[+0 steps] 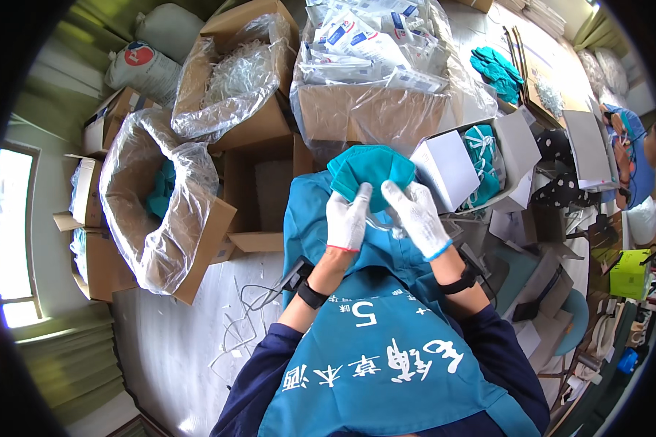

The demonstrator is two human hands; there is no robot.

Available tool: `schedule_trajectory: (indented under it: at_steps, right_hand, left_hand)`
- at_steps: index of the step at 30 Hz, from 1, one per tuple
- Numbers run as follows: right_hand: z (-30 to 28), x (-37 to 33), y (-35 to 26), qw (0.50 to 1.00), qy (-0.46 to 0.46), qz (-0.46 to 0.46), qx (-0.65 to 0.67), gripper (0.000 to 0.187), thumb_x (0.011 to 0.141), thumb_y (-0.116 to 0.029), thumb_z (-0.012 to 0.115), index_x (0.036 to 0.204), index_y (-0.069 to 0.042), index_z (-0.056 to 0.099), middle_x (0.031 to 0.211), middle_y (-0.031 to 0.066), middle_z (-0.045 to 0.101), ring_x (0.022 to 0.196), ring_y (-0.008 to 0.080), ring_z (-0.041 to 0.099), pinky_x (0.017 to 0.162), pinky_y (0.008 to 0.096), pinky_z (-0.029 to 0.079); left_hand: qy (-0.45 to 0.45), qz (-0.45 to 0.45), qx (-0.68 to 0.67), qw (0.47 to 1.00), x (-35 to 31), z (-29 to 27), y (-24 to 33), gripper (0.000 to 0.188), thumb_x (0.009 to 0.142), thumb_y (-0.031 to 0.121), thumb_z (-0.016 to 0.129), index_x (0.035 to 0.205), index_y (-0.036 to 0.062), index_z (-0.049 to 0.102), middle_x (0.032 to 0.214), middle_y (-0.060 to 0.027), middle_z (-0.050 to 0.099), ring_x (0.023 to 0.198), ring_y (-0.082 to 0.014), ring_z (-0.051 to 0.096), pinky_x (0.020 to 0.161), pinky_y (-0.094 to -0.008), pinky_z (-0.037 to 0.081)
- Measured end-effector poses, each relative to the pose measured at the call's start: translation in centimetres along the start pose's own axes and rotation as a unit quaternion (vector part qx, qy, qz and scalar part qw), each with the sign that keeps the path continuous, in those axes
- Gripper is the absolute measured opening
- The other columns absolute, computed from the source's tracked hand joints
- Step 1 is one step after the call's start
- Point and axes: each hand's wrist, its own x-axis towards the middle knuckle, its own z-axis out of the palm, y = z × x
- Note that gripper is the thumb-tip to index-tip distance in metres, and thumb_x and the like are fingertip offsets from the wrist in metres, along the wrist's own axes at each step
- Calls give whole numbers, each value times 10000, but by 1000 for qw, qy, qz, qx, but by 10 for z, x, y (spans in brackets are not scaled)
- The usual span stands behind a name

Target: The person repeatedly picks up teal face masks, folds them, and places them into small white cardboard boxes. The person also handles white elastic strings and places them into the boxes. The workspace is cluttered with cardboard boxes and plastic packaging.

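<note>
A small stack of teal cup-shaped face masks [372, 166] is held up in front of my apron, with several edges showing at its left side. White-gloved, my left hand [348, 220] grips the near left edge, its thumb lying on the masks. On the near right edge, my right hand [418, 217] closes its thumb and fingers, also in a white glove. Thin, clear or white loops hang between the two hands. Just right of my right hand stands an open white box [444, 171] holding more teal masks [481, 164] with white straps.
A plastic-lined carton [375, 113] ahead is heaped with white packets [357, 44]. Left stand another lined carton [204, 218] with something teal inside and one with clear stringy material [244, 73]. White cords [233, 331] lie on the floor. Someone in blue [634, 156] is at far right.
</note>
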Motion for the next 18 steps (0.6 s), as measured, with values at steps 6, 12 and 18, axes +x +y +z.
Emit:
schedule_trajectory:
  at_steps: [6, 12, 18]
  right_hand:
    - [-37, 4, 20, 879, -253, 243, 323, 306, 1047, -320, 502, 965, -60, 638, 584, -82, 380, 426, 36, 310, 406, 245, 272]
    - [-22, 33, 25, 762, -152, 213, 593, 315, 1070, -292, 410, 1011, -45, 596, 550, -82, 297, 393, 59, 272, 410, 260, 246]
    - [-10, 90, 46, 828, -47, 208, 518, 256, 1043, -223, 392, 1046, -22, 551, 542, -68, 343, 420, 84, 324, 428, 266, 294]
  left_hand:
    - [83, -97, -77, 989, 11, -21, -22, 201, 997, 232, 636, 1118, 72, 636, 872, 24, 632, 615, -49, 543, 484, -224, 432]
    - [61, -205, -110, 971, 2, 7, 10, 232, 980, 320, 658, 1089, 126, 592, 777, 39, 567, 572, -83, 507, 495, -227, 418]
    - [-1, 41, 117, 992, 11, -17, -58, 177, 1043, 178, 515, 1168, 59, 556, 851, -26, 565, 676, -98, 514, 573, -266, 451]
